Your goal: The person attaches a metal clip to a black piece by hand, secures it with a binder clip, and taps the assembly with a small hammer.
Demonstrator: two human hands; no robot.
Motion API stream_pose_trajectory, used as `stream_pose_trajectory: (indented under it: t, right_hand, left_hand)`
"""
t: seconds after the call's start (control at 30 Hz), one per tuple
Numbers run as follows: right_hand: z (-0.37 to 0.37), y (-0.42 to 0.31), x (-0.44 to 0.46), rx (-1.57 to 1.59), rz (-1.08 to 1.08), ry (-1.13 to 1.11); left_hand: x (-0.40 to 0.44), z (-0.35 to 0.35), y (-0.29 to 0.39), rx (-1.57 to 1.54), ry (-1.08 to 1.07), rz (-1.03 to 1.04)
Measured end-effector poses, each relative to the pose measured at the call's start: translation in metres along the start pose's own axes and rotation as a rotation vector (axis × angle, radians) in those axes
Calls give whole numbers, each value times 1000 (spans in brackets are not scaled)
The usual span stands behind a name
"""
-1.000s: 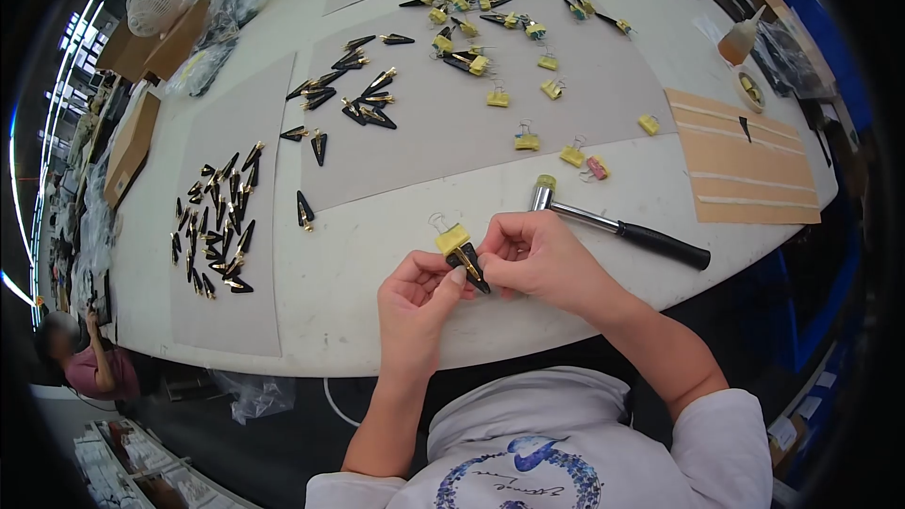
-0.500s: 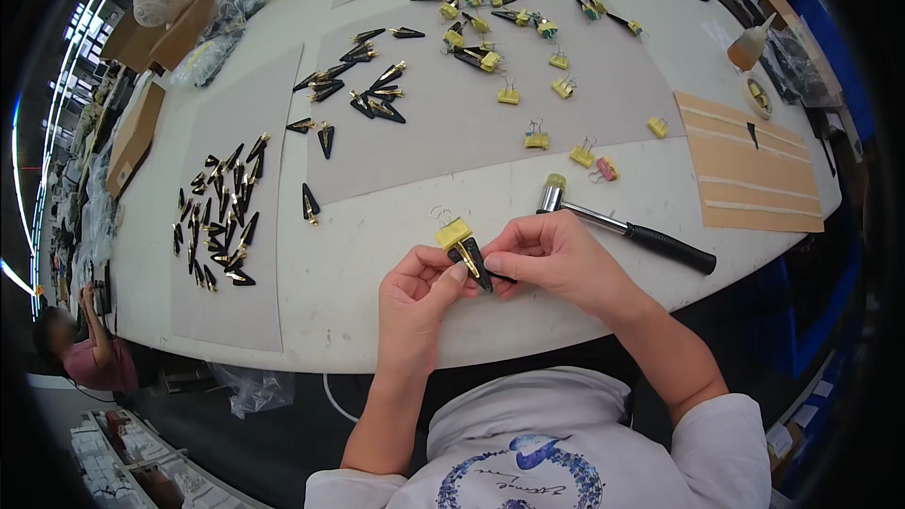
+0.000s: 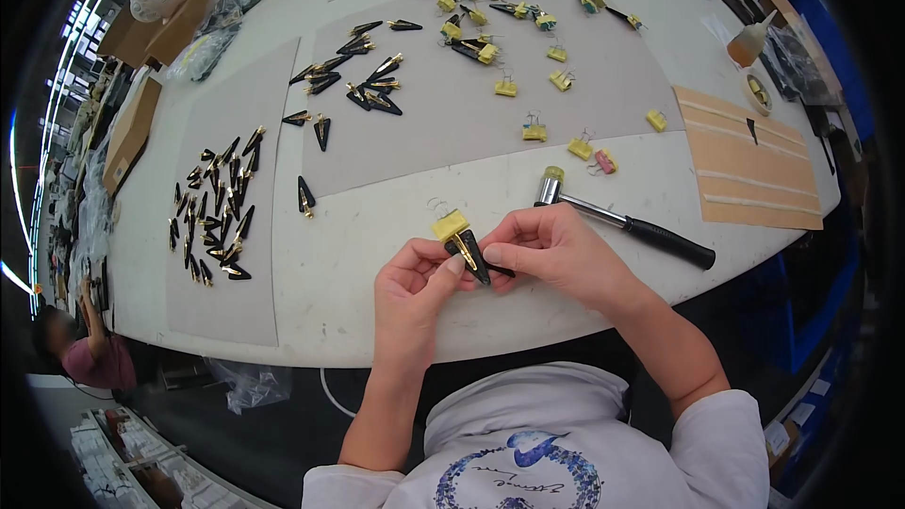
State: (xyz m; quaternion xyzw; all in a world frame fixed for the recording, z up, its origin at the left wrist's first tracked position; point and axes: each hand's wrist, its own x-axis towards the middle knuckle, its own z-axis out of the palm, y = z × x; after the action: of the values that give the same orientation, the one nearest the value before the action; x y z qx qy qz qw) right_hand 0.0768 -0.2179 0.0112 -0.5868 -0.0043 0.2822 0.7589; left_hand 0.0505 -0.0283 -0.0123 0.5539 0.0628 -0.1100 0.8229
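One black clip in hand, many more lying about

From where I am standing, a black clip (image 3: 478, 267) with a gold strip is pointing down toward the worker's lap, to the left of the mallet (image 3: 627, 223) and nearer the body than its head. A yellow binder clip (image 3: 451, 224) is sitting on its wide end, wire handles upward.

The left hand (image 3: 407, 292) is grasping the clip, its thumb pressing near the gold strip. The right hand (image 3: 551, 250), between clip and mallet, is pinching a dark sliver (image 3: 502, 271) with thumb and finger; whether that is part of the clip, I am not able to make out.

By my reading, this piece is partway through: the binder is on, the fingers are busy at its side. Just beyond the mallet's head, a pink binder clip (image 3: 605, 162) and loose yellow binder clips (image 3: 534, 131) are lying unused. Farther beyond it, several binder-clamped black pieces (image 3: 485, 54) are resting, seemingly a stage already reached. Well to the mallet's left, a large group of black clips without binders (image 3: 242, 224) is lying on a sheet; whether those are finished or waiting is not showing.

Right of the mallet, a brown board (image 3: 754, 170) with pale strips is lying flat.
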Motion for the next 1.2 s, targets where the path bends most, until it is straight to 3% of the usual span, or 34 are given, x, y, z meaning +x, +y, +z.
stream_pose_trajectory:
  t: [0.53,0.7,1.0,1.2]
  right_hand:
    - [1,-2,-1,-31,8,53]
    - [1,6,1,-310,-128,86]
    - [3,1,2,19,-5,48]
    - [-3,1,2,-105,-42,20]
  left_hand:
    - [0,4,-2,0,-8,27]
    - [-2,9,-3,44,5,56]
    - [0,4,1,38,27,23]
    - [0,8,0,29,20,30]
